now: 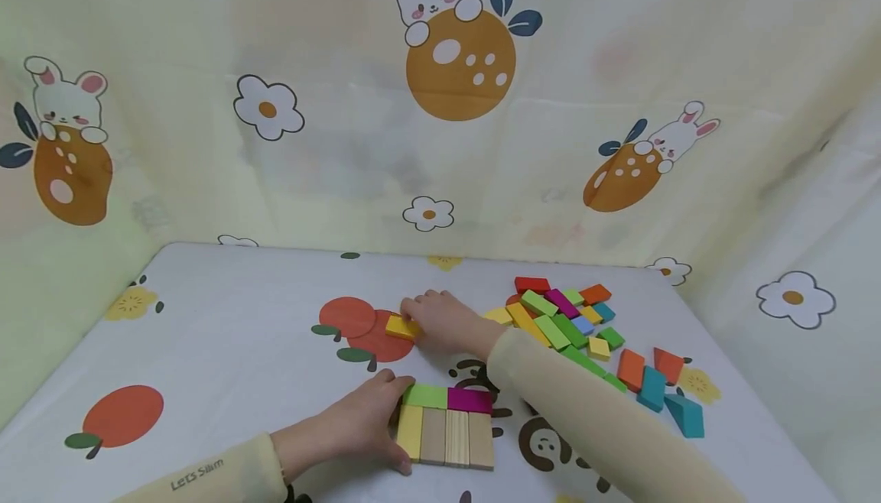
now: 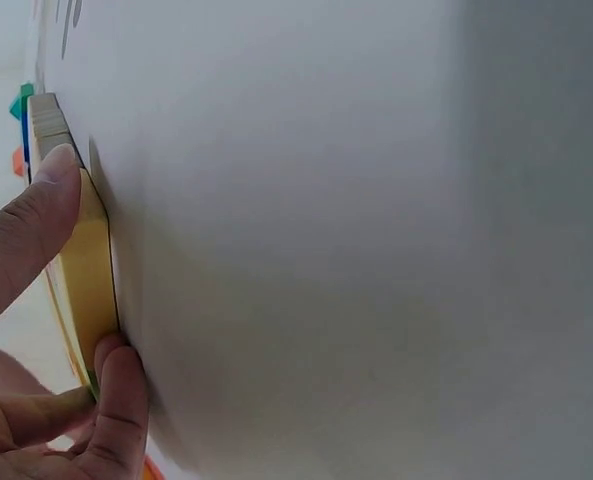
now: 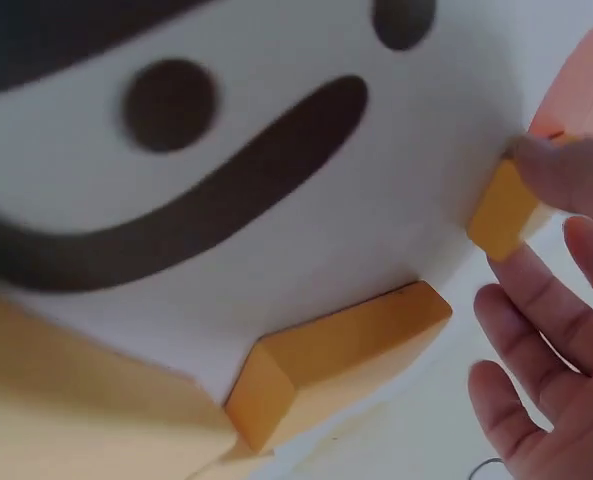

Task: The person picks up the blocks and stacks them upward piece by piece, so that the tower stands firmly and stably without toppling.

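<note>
A flat rectangle of blocks lies near the front of the table: a light green block (image 1: pixel 425 396) and a magenta block (image 1: pixel 470 400) along the far side, a yellow block (image 1: pixel 409 433) and several plain wooden blocks (image 1: pixel 457 438) nearer. My left hand (image 1: pixel 365 419) holds the rectangle's left side, thumb at the near end of the yellow block and fingers at the far end by the green one. Beyond the rectangle, over printed red fruit, my right hand (image 1: pixel 443 323) pinches a small orange-yellow block (image 1: pixel 402 327) between thumb and forefinger.
To the right spreads a loose pile of coloured blocks (image 1: pixel 567 329), partly behind the right forearm. Orange blocks (image 1: pixel 630 369) and teal blocks (image 1: pixel 684 415) lie at its near right side. A printed curtain (image 1: pixel 330 174) hangs behind the patterned tablecloth (image 1: pixel 227 319).
</note>
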A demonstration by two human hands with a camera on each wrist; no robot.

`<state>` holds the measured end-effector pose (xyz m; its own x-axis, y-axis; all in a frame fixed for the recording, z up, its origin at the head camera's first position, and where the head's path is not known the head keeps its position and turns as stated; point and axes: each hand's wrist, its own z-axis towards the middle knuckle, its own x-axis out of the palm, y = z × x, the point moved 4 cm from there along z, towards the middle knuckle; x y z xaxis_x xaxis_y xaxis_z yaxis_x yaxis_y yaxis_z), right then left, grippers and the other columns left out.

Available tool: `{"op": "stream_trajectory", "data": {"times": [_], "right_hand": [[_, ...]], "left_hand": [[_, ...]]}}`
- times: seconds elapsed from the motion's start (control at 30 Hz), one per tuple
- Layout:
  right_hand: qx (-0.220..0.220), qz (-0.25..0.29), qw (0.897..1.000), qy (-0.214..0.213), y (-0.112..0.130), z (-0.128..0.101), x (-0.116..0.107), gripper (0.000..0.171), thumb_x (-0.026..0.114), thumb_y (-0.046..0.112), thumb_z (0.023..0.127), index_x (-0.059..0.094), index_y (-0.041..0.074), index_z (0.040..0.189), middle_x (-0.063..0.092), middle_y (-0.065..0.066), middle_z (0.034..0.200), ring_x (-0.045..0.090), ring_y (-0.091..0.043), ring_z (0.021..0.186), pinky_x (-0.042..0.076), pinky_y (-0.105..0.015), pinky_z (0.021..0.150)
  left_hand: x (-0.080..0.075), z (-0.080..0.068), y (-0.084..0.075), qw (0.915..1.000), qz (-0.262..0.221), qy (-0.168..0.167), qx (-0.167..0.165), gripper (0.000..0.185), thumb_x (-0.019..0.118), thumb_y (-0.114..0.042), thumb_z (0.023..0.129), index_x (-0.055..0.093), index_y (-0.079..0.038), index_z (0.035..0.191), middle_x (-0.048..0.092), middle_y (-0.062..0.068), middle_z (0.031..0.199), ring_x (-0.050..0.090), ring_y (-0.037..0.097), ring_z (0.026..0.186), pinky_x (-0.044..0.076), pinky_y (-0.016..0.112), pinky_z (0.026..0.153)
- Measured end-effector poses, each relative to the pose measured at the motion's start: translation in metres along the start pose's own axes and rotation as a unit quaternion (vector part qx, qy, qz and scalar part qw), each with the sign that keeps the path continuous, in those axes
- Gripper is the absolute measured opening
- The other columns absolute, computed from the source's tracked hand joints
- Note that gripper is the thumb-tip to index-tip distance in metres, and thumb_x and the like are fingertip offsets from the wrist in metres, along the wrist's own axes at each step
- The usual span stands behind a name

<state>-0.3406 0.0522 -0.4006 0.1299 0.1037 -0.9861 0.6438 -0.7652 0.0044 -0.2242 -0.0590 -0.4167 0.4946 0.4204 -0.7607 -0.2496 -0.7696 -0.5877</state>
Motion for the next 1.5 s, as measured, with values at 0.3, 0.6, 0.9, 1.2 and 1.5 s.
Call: {"op": "stream_trajectory", "data": {"times": [0.3,0.6,0.9,1.2,1.5], "right_hand": [[0.012,0.039,0.999,0.017,0.001,-0.026,-0.003,0.050,0.078,0.024,0.089,0.061,0.012,0.135,0.070,-0.003,0.114,0.056,-0.022,0.109,0.048,-0.044,0.105],[0.046,0.122,0.991,-0.027,-0.010,-0.097,-0.018,0.037,0.080,0.018,0.089,0.063,0.012,0.122,0.069,0.000,0.106,0.061,-0.015,0.095,0.058,-0.032,0.087],[0.086,0.278,0.957,0.021,-0.003,-0.179,0.007,0.029,0.080,0.013,0.087,0.062,0.018,0.110,0.064,0.008,0.100,0.061,-0.012,0.089,0.057,-0.024,0.077],[0.184,0.375,0.905,0.085,0.005,-0.222,0.046,0.031,0.081,0.008,0.086,0.062,0.015,0.110,0.061,0.002,0.094,0.057,-0.017,0.087,0.059,-0.034,0.080],[0.160,0.364,0.914,0.075,0.006,-0.226,0.058,0.038,0.084,0.016,0.084,0.064,0.012,0.116,0.062,0.004,0.097,0.056,-0.015,0.086,0.059,-0.032,0.079]], "left_hand": [[0.001,-0.001,-0.001,1.0000,-0.006,0.000,0.004,0.094,0.099,-0.028,0.064,0.053,0.001,0.141,0.058,0.009,0.112,0.053,0.016,0.096,0.058,0.039,0.095],[0.000,-0.003,0.000,0.9998,-0.007,-0.008,0.018,0.099,0.100,-0.028,0.063,0.051,0.003,0.143,0.058,0.010,0.113,0.053,0.017,0.096,0.057,0.041,0.095],[0.000,-0.006,-0.001,0.9998,-0.006,-0.010,0.014,0.098,0.099,-0.028,0.063,0.051,0.003,0.143,0.058,0.011,0.115,0.053,0.018,0.099,0.057,0.042,0.098],[-0.003,-0.008,-0.003,0.9994,-0.006,-0.023,0.024,0.097,0.100,-0.026,0.061,0.052,0.004,0.141,0.058,0.011,0.111,0.052,0.019,0.097,0.057,0.043,0.093],[-0.001,-0.008,-0.003,0.9995,-0.002,-0.022,0.023,0.099,0.100,-0.028,0.061,0.052,0.003,0.141,0.058,0.010,0.112,0.051,0.018,0.097,0.056,0.042,0.093]]}}
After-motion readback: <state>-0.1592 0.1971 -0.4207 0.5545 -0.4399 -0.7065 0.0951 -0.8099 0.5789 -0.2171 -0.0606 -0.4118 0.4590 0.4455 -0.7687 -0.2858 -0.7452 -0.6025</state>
